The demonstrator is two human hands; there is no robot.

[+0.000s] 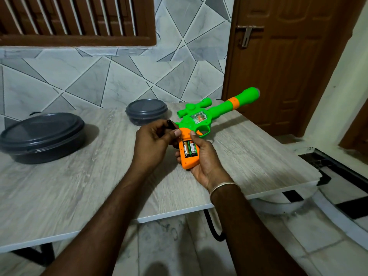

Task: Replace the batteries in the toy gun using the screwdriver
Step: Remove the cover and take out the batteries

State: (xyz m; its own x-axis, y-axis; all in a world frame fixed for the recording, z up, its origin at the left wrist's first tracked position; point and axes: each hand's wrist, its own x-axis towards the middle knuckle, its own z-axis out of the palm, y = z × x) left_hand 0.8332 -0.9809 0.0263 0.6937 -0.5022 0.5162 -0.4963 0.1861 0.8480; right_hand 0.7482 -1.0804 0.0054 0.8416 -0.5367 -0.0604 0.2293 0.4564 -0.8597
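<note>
Gun (219, 108) over table (79, 186) w/ 2 tubs (42, 136); tiled wall (89, 80).

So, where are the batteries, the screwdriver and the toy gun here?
batteries (192, 150): head view, on the label of the right-hand cell.
screwdriver (171, 124): head view, on its dark handle end, the only part showing.
toy gun (223, 107): head view, on the green barrel.

Dim, soft indoor light; wide-angle bending at edges, motion blur throughout.
</note>
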